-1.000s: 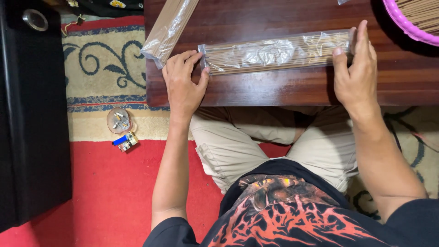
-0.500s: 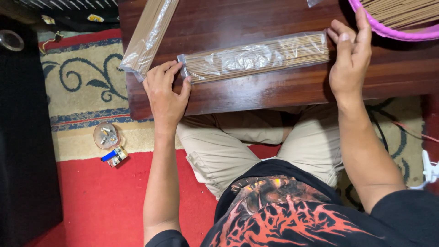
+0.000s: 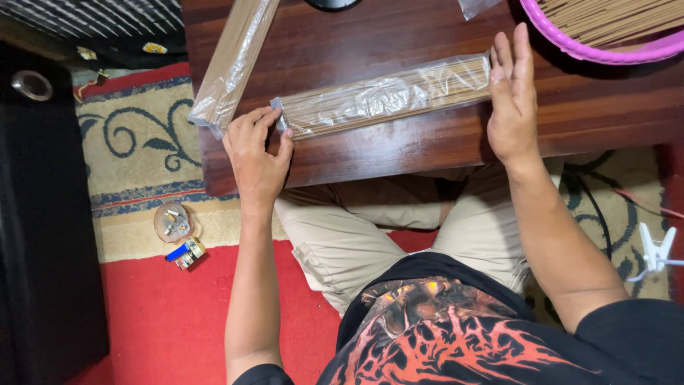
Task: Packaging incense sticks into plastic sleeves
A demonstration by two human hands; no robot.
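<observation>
A clear plastic bag of thin brown sticks [image 3: 381, 98] lies crosswise on a dark wooden table [image 3: 399, 146]. My left hand [image 3: 256, 160] rests on the table with its fingertips touching the bag's left end. At the bag's right end my right hand [image 3: 509, 100] stands flat and open, its palm pressed against the stick ends. Neither hand grips anything.
A second bag of sticks [image 3: 231, 60] lies slanted at the table's left corner. A pink basin [image 3: 605, 46] full of loose sticks sits at the top right. On the patterned rug below lie a small glass dish [image 3: 173, 221], a blue lighter [image 3: 178, 252] and, at right, a white clip [image 3: 655, 251]. A black cabinet [image 3: 43, 242] stands left.
My right hand has straightened from loosely curled to flat and pushed against the bag's right end. The bag has shifted slightly left. My left hand stays at the left end.
</observation>
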